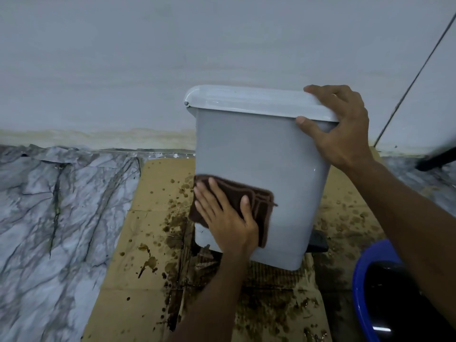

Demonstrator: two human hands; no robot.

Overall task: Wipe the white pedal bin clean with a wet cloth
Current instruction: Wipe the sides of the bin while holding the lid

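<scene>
The white plastic pedal bin (261,149) stands, seemingly tipped, at the far edge of a stained brown cardboard sheet (138,243). The right hand (345,134) grips its lid corner. The left hand (227,218) presses a folded brown cloth (259,193) flat against the lower wall. The upper wall looks clean; the bottom strip likely remains.
</scene>
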